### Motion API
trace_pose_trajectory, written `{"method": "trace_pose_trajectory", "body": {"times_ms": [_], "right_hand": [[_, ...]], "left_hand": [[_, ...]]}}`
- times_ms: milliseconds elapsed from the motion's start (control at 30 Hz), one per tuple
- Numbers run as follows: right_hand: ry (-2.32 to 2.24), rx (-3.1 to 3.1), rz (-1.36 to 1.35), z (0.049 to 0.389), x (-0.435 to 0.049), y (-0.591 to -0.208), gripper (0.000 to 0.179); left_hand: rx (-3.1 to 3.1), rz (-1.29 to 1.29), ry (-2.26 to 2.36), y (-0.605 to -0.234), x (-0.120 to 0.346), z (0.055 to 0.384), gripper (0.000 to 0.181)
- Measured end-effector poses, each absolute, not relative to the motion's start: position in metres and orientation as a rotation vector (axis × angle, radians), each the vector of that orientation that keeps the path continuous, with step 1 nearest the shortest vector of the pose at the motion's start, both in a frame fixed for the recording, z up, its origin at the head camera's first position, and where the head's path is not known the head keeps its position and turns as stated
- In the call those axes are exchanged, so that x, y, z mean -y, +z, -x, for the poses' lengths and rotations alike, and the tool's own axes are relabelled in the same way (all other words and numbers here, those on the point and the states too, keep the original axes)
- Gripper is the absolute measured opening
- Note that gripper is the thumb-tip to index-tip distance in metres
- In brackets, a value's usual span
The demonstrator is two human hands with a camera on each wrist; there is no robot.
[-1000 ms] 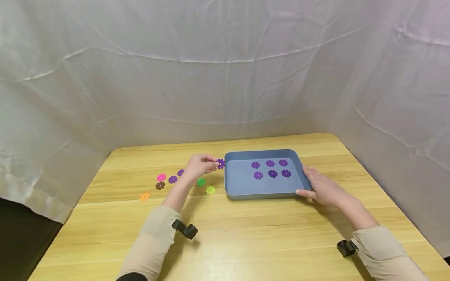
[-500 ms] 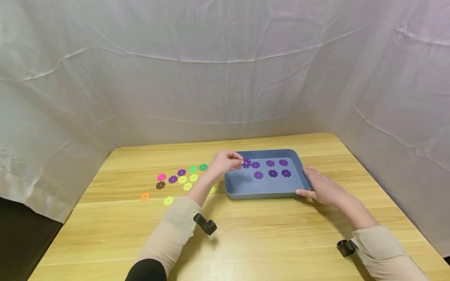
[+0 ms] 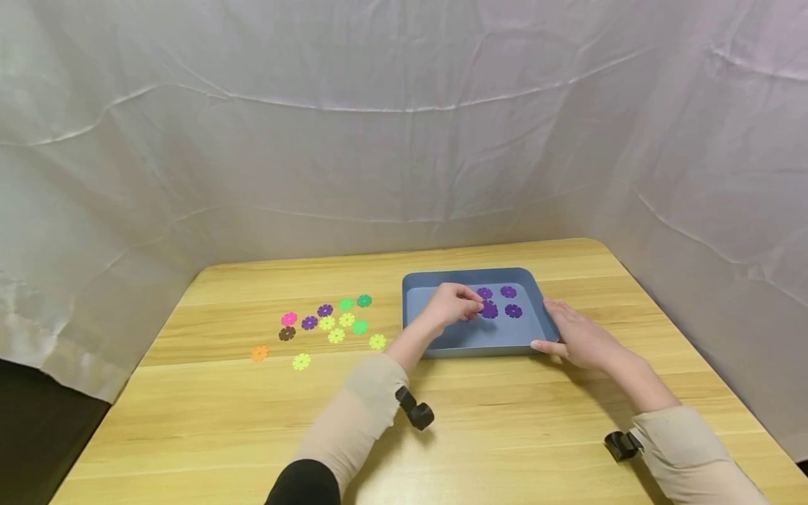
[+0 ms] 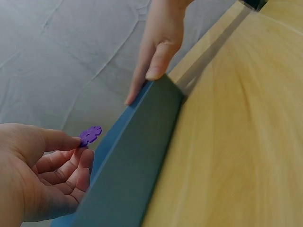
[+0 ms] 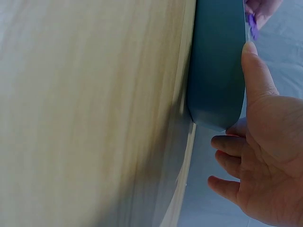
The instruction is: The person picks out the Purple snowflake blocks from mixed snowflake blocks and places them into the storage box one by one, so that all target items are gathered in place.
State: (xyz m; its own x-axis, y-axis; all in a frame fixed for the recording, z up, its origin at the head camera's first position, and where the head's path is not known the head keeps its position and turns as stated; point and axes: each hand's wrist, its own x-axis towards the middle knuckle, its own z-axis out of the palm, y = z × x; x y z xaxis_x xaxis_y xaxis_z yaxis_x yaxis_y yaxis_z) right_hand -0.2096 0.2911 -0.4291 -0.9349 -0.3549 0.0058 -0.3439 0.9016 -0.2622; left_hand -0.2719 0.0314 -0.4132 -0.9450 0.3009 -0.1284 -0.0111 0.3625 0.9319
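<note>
My left hand pinches a purple flower-shaped plastic disc between thumb and fingertips. It hangs over the blue-grey tray, overlapping a purple disc in the tray in the head view. Purple discs lie on the tray floor to the right of the held one; my left hand hides the part of the floor beneath it. At the tray's front right corner rests my right hand, its thumb on the front rim and straight fingers along the right side. In the right wrist view its lower fingers stand off the tray wall.
Left of the tray, loose discs lie on the wooden table: yellow, green, purple, pink, brown and orange. A pale curtain hangs round the table's back and sides.
My left hand has carried the pinched purple disc rightward from beside the tray's left wall to over its middle. The right hand and the tray have stayed put.
</note>
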Motion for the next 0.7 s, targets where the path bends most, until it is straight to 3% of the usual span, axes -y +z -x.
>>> {"method": "trace_pose_trajectory", "body": {"times_ms": [433, 700], "right_hand": [[-0.431, -2.998, 0.52, 0.21, -0.292, -0.428, 0.097], [-0.418, -3.0, 0.524, 0.21, -0.29, -0.429, 0.096]], "left_hand": [[-2.363, -0.165, 1.619, -0.438, -0.074, 0.273, 0.007], [-2.584, -0.123, 1.385, -0.438, -0.09, 0.268, 0.006]]}}
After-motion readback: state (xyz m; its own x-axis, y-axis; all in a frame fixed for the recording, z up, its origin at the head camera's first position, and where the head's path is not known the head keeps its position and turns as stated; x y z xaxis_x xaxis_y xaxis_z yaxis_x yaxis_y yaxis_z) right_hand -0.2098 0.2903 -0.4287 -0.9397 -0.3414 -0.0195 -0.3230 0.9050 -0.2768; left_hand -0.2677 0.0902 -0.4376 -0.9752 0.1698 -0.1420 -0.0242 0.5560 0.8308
